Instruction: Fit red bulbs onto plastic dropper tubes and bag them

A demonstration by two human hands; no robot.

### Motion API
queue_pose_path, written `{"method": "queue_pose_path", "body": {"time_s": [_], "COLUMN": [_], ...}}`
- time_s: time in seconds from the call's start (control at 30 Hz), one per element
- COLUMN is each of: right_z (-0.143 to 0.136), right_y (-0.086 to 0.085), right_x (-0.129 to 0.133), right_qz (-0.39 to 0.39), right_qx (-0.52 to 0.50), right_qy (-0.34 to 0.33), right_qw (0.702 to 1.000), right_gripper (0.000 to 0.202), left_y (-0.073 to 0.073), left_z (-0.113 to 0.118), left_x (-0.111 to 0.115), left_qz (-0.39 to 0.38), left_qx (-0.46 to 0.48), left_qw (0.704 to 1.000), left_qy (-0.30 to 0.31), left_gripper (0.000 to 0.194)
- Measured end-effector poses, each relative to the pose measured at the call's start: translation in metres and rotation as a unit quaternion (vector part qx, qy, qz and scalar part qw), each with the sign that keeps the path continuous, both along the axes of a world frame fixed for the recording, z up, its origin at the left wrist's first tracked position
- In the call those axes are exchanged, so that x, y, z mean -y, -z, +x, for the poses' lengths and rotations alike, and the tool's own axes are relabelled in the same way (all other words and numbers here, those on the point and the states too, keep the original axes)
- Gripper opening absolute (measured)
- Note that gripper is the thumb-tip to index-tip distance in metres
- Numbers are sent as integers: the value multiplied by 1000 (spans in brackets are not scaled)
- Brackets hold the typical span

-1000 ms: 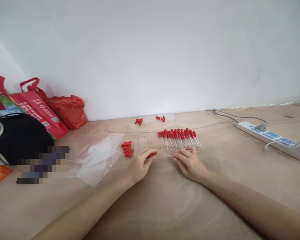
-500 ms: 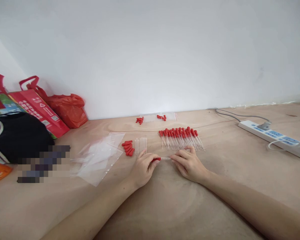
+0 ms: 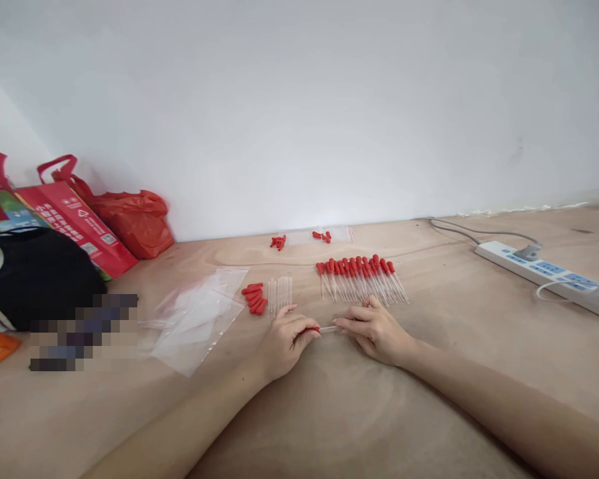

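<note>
My left hand (image 3: 288, 339) pinches a red rubber bulb (image 3: 313, 329). Fingers of my right hand (image 3: 374, 332) are closed on the clear glass dropper tube (image 3: 328, 328), whose end meets the bulb; how far it sits inside is hidden by my fingers. Beyond my right hand lies a row of droppers with red bulbs (image 3: 357, 267), their clear tips pointing toward me. Just past my left hand are several bare glass tubes (image 3: 280, 293) side by side, and left of them a small group of loose red bulbs (image 3: 254, 299).
Clear plastic bags (image 3: 199, 319) lie at left. Farther back, near the wall, are more red bulbs (image 3: 278, 242) and a small bag (image 3: 299, 236). A white power strip (image 3: 544, 266) with cables lies right. Shopping bags (image 3: 74, 226) and a black bag (image 3: 40, 276) stand far left.
Both hands have shifted slightly toward me with the bulb and tube. Less of the clear tube shows between my fingers, and the bulb end stays in my left hand.
</note>
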State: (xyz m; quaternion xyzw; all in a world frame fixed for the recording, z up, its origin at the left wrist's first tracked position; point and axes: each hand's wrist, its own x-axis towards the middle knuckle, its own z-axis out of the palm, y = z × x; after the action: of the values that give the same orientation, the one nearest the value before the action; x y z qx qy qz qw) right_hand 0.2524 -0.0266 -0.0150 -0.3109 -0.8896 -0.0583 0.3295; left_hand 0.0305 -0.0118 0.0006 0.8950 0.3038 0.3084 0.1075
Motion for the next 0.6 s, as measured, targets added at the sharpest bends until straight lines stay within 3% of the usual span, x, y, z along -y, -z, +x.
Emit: {"method": "queue_pose_path", "body": {"time_s": [0.27,0.6], "right_z": [1,-13], "right_y": [-4,-6], "right_x": [1,8], "right_qz": [21,12], "right_qx": [56,29], "right_qy": [0,12], "right_qw": [998,999], "right_gripper": [25,31], "left_y": [1,2], "left_z": [2,4], "left_x": [3,4], "left_qz": [32,90], "left_qx": [-13,-29], "left_qw": [999,995], "left_qy": [34,41], "left_gripper": [19,16]}}
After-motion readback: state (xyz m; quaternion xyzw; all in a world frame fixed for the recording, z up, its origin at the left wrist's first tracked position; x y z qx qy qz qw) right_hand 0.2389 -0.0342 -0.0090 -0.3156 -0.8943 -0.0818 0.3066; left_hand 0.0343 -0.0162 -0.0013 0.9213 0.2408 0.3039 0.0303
